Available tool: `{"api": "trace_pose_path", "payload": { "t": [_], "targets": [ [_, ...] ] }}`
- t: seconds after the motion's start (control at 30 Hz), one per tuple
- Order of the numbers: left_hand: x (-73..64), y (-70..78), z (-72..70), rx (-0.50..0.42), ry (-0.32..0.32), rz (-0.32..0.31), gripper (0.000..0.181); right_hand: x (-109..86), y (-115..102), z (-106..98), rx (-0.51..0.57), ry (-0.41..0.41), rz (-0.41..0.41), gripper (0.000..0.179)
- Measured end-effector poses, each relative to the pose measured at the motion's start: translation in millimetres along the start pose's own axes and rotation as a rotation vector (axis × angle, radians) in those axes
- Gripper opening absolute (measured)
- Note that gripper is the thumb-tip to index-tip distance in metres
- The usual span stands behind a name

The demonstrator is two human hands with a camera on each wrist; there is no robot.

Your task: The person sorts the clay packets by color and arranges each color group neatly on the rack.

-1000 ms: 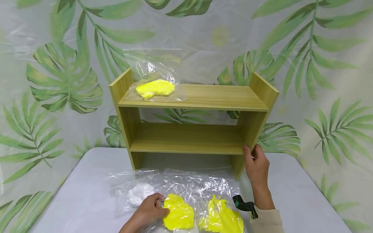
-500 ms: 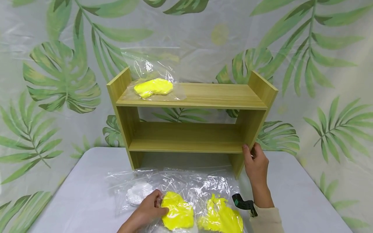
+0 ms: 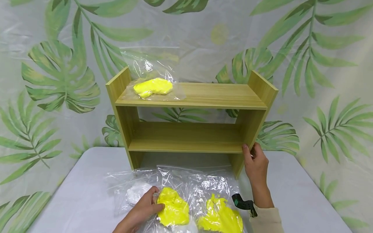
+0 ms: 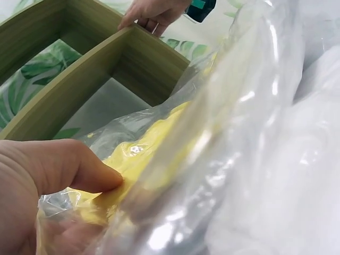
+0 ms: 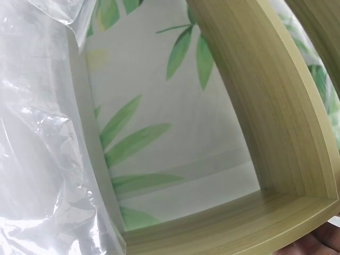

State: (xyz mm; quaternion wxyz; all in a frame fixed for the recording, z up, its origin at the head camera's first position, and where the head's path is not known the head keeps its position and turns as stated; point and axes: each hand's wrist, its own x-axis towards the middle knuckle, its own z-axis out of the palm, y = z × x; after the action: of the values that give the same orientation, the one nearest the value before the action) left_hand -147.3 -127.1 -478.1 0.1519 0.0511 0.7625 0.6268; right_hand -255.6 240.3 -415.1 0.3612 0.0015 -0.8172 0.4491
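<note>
My left hand pinches a clear zip bag holding a yellow clay-like lump at the front of the table. In the left wrist view the thumb presses on this bag from above, with other fingers dimly visible behind the plastic. My right hand grips the right side panel of a small two-tier wooden shelf, its thumb by the end of the lower board. Only a few of its fingers show at the bottom corner of the right wrist view.
Another bagged yellow lump lies to the right, and a bag with a white lump to the left. On the shelf's top board, at left, rests a further bagged yellow lump. A leaf-patterned cloth hangs behind the white table.
My left hand and the yellow-lump bag have shifted slightly left and up, and the bag's top edge stands higher. My right hand keeps its place on the shelf.
</note>
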Motion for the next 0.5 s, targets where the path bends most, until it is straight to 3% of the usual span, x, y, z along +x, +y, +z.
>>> {"api": "trace_pose_path", "payload": {
  "t": [0.23,0.4,0.5],
  "targets": [
    [-0.1,1.3,-0.4,0.024,-0.006,0.006,0.052,0.1,1.5,0.4,0.014,0.002,0.000,0.034],
    [-1.6,1.1,-0.3,-0.066,-0.106,0.055,0.063,0.0,0.8,0.2,0.021,0.001,0.005,0.033],
    [-2.2,1.4,-0.1,-0.114,-0.150,0.082,0.057,-0.3,-0.3,-0.4,0.020,-0.002,0.011,0.033]
  ]
}}
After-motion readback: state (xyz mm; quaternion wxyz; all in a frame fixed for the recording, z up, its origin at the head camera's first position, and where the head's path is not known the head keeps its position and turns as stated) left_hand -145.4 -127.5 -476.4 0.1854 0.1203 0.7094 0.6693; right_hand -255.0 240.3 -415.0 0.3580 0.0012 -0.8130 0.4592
